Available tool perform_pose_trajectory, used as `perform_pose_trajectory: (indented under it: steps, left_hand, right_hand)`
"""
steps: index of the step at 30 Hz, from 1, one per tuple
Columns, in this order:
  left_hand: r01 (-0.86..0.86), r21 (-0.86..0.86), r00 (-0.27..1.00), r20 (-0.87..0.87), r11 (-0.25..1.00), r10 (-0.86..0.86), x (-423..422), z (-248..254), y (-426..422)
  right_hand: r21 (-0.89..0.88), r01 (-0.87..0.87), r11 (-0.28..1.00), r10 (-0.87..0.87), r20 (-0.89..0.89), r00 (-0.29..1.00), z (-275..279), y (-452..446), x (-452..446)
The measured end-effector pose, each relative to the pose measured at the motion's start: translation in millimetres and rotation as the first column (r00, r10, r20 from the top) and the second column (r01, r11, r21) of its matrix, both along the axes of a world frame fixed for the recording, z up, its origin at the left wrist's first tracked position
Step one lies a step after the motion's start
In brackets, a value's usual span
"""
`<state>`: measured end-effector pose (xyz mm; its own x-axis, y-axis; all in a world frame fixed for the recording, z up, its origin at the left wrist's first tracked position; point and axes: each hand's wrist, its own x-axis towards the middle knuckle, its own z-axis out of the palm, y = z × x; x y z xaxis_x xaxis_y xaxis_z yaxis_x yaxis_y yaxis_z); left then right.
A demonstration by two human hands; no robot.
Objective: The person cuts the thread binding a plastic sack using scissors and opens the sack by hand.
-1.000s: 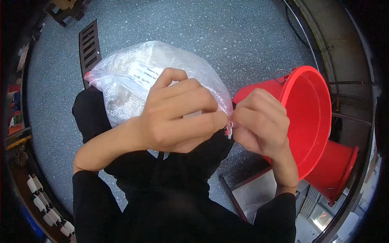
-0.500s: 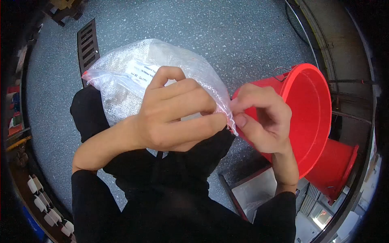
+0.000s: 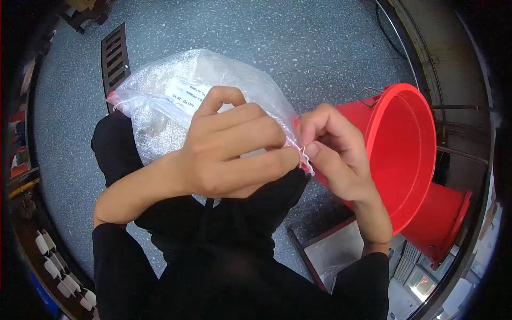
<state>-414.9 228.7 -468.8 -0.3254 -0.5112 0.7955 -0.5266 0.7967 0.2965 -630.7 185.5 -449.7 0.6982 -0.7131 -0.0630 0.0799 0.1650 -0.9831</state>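
Note:
A translucent white woven sack (image 3: 160, 128) with a printed label (image 3: 186, 95) lies across the lap and floor in front of me. Its stitched edge, with red trim and white string (image 3: 306, 162), is at the right end. My left hand (image 3: 234, 149) pinches the sack's edge beside that string. Just right of it, my right hand (image 3: 338, 154) has thumb and forefinger closed on the white string. The palm side of my left hand is hidden.
A large red bucket (image 3: 402, 154) lies tilted at the right, its mouth facing right, with a second red bucket (image 3: 440, 221) below it. A metal box (image 3: 336, 248) stands near my right forearm. A floor grate (image 3: 114, 58) is at the upper left.
My right hand opened its grip somewhat, moved slightly left and up, and now pinches the string. My left hand has stayed nearly still on the sack's edge.

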Motion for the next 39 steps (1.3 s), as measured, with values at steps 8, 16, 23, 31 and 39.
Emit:
perform_pose_trajectory:
  steps: [8, 16, 23, 31, 39]
  left_hand:
    - [0.023, 0.095, 0.999, -0.048, 0.995, -0.018, 1, 6, 3]
    - [0.028, 0.044, 0.999, -0.019, 0.999, -0.027, 2, 4, 1]
    - [0.005, 0.067, 0.999, -0.041, 0.998, -0.002, 1, 7, 1]
    - [0.020, 0.068, 0.999, -0.043, 0.997, -0.017, 2, 7, 2]
    - [0.022, 0.049, 0.999, -0.037, 0.999, -0.020, 2, 5, 1]
  right_hand:
    - [-0.775, -0.057, 0.630, -0.008, -0.080, 0.997, 10, -15, 0]
    - [0.218, 0.009, 0.976, -0.052, 0.196, 0.979, -8, -10, -4]
    - [-0.604, 0.012, 0.797, 0.020, 0.045, 0.999, 7, -18, 0]
    - [-0.727, -0.054, 0.685, 0.006, -0.068, 0.998, 8, -15, -2]
    - [-0.772, -0.076, 0.631, 0.009, -0.090, 0.996, 14, -16, -1]
